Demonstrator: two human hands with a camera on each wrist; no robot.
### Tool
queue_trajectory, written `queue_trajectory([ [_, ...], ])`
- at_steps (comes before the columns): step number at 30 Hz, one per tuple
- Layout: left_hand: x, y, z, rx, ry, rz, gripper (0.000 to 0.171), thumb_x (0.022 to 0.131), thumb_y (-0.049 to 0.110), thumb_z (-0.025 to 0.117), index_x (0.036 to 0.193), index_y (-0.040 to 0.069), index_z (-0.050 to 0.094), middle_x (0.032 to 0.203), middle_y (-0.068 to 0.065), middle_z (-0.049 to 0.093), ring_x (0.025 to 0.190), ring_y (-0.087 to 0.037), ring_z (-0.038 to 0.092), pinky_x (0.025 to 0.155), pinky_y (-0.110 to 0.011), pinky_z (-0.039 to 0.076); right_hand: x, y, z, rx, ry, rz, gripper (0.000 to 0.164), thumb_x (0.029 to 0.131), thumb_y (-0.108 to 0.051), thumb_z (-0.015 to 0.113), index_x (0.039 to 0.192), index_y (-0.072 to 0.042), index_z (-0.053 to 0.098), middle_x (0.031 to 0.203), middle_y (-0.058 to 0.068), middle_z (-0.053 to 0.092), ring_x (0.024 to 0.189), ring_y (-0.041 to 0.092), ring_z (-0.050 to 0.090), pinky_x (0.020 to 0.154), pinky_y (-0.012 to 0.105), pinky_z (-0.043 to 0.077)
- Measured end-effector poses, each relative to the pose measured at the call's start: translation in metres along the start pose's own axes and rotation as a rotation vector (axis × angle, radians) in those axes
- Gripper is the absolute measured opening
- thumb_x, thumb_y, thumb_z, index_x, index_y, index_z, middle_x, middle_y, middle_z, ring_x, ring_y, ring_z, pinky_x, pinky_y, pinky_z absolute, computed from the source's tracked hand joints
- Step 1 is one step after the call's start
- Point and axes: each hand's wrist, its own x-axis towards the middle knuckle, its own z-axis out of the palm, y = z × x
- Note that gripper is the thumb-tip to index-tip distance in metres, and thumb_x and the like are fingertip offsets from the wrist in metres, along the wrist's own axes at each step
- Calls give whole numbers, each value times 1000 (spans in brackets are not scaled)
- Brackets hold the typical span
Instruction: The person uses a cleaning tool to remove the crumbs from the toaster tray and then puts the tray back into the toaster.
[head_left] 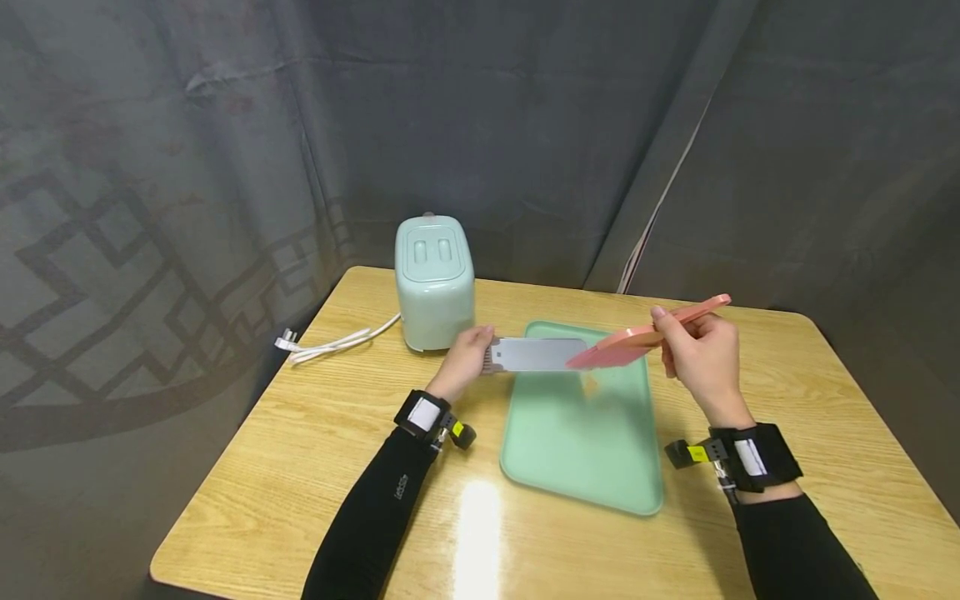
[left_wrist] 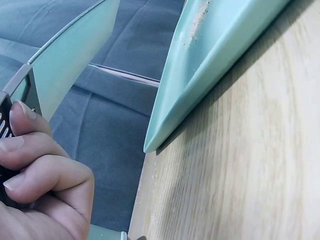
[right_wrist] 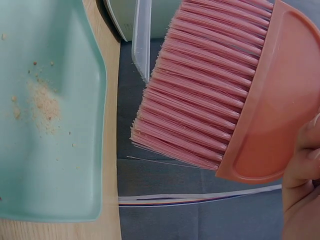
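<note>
My left hand (head_left: 467, 357) grips the dark, slotted end of a flat metal crumb tray (head_left: 536, 354), which stretches out over the green tray (head_left: 577, 454). In the left wrist view, the fingers (left_wrist: 47, 175) curl round that end. A pink brush (right_wrist: 272, 100) with long bristles is pinched by its handle in my right hand (head_left: 701, 350). Its bristles overlap the far end of the crumb tray in the head view; whether they touch is unclear. Light brown crumbs (right_wrist: 46, 104) lie scattered on the green tray below.
Beyond my left hand stands a pale green toaster (head_left: 435, 292) near the table's back edge. Its white cord (head_left: 337, 345) and plug lie to the left. A dark grey curtain (head_left: 525, 150) hangs behind the wooden table (head_left: 300, 467).
</note>
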Motion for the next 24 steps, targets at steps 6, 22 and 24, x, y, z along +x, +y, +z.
queue_trajectory([
  [6,0,-2,-4,-27,5,6,43,113,35,40,122,0,63,102,-11,67,85,-17,64,75,-25,55,-2,2,-2,55,13,4,28,101,-23,68,86,0,70,50,-3,53,35,14,45,35,25,38],
  [22,-4,-7,-10,14,46,22,43,113,34,40,116,0,65,101,-11,68,89,-17,62,79,-27,50,-2,15,-19,134,-60,138,22,101,-21,69,91,-2,70,57,-3,62,40,12,55,38,23,45],
  [24,-6,-5,-11,15,48,13,43,113,35,40,119,0,64,104,-12,68,90,-18,63,80,-27,51,-2,17,-22,141,-65,156,20,101,-21,69,93,-3,70,58,-4,64,42,11,57,39,22,46],
])
